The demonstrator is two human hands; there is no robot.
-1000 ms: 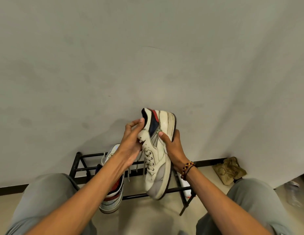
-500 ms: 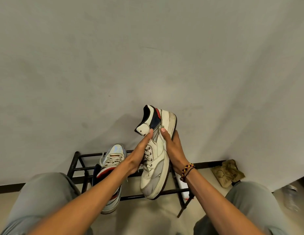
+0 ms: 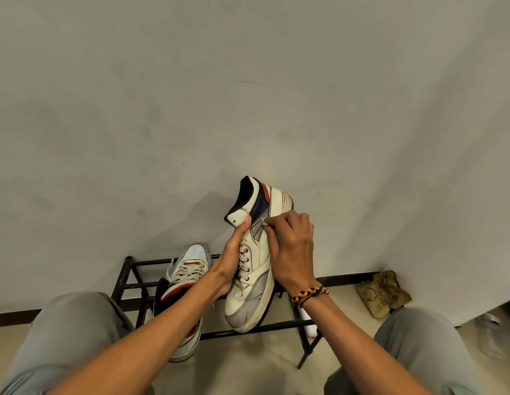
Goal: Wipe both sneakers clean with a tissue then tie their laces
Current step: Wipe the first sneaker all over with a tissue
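Note:
I hold a white sneaker (image 3: 256, 269) with a grey toe and a navy and red heel up in the air, heel up and toe down, its laces loose. My left hand (image 3: 231, 260) grips it along the lace side, thumb up by the tongue. My right hand (image 3: 291, 246) lies over its outer side, fingers curled, and pinches a small white bit of tissue (image 3: 264, 223) against the upper. The second sneaker (image 3: 182, 283) rests on the black metal shoe rack (image 3: 131, 286) below, partly hidden by my left forearm, its laces undone.
A plain grey wall stands close behind the rack. A crumpled beige bag (image 3: 382, 292) lies on the floor at the right by the wall. A white object (image 3: 309, 323) sits under the rack's right end. My knees in grey trousers frame the bottom corners.
My right hand has come off the sole side and now lies over the sneaker's outer side with the tissue. My left hand slid down along the laces. The sneaker's toe dropped lower.

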